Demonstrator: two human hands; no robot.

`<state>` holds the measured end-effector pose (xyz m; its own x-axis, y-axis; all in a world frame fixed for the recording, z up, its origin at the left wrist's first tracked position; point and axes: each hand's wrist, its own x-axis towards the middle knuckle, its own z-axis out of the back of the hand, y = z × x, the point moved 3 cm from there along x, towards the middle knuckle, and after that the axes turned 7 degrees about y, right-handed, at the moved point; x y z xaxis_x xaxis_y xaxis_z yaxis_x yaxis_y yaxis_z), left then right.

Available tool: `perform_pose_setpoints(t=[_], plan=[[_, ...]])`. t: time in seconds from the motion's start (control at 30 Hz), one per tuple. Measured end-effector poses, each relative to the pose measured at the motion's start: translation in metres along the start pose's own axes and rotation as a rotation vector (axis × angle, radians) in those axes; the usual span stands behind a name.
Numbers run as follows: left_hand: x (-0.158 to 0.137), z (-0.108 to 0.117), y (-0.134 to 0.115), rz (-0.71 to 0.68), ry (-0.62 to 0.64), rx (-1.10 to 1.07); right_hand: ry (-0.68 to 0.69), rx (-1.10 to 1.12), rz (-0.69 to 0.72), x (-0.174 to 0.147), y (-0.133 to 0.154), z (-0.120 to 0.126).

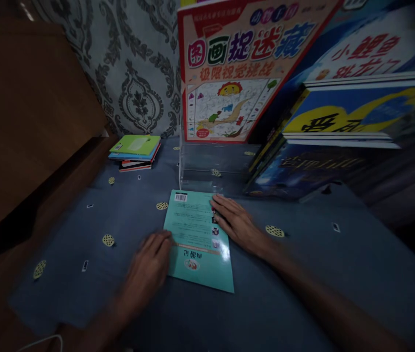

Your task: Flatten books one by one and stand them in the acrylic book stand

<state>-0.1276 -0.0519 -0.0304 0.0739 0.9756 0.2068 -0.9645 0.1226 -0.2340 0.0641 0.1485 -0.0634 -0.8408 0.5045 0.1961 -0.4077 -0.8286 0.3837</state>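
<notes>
A teal booklet (196, 230) lies on the cloth-covered table, its barcode at the far end and its printed title upside down to me. My right hand (239, 225) rests on the booklet's right edge, fingers stretched out and lying flat. At the opposite edge is my left hand (151, 261), its bent fingertips touching the cover near the middle of that side. The left hand is smeared by motion and its thumb is hidden, so I cannot tell whether it grips the edge.
A clear stand (200, 166) behind the booklet holds a red-bordered picture book (229, 105). To its right, several books (325, 117) stand in overlapping tiers. A small stack of books (136, 145) sits back left. The patterned blue tablecloth (119, 210) reaches the table's left edge.
</notes>
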Motion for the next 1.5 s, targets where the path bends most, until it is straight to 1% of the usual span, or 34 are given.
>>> perform_pose_setpoints(t=[0.07, 0.2, 0.27, 0.33, 0.43, 0.57, 0.8, 1.13, 1.23, 1.33, 1.5], plan=[[0.017, -0.003, 0.015, -0.015, 0.019, 0.028, -0.016, -0.013, -0.023, -0.001, -0.001, 0.001], [0.056, -0.014, 0.047, -0.045, 0.051, 0.007, -0.062, -0.017, -0.053, -0.002, -0.001, 0.003], [0.074, -0.019, 0.058, -0.061, 0.041, -0.006, -0.085, -0.010, -0.066, -0.002, 0.000, 0.005], [0.088, -0.023, 0.062, -0.071, 0.016, 0.003, -0.089, 0.000, -0.080, -0.002, 0.000, 0.006], [0.101, -0.025, 0.058, -0.073, -0.020, 0.056, -0.075, 0.019, -0.091, -0.002, -0.001, 0.006], [0.110, -0.022, 0.048, -0.108, -0.024, 0.104, -0.086, 0.032, -0.087, -0.002, -0.003, 0.005], [0.123, -0.022, 0.030, -0.199, -0.006, 0.094, -0.107, 0.033, -0.073, -0.002, -0.002, 0.007], [0.141, -0.034, 0.010, -0.255, 0.044, 0.082, -0.115, 0.033, -0.069, -0.001, -0.003, 0.005], [0.146, -0.036, 0.003, -0.287, 0.056, 0.077, -0.136, 0.023, -0.055, -0.002, -0.004, 0.004], [0.150, -0.038, -0.001, -0.300, 0.070, 0.061, -0.157, 0.011, -0.055, -0.003, -0.004, 0.003], [0.151, -0.039, -0.001, -0.296, 0.057, 0.056, -0.144, 0.012, -0.066, -0.004, -0.004, 0.003]])
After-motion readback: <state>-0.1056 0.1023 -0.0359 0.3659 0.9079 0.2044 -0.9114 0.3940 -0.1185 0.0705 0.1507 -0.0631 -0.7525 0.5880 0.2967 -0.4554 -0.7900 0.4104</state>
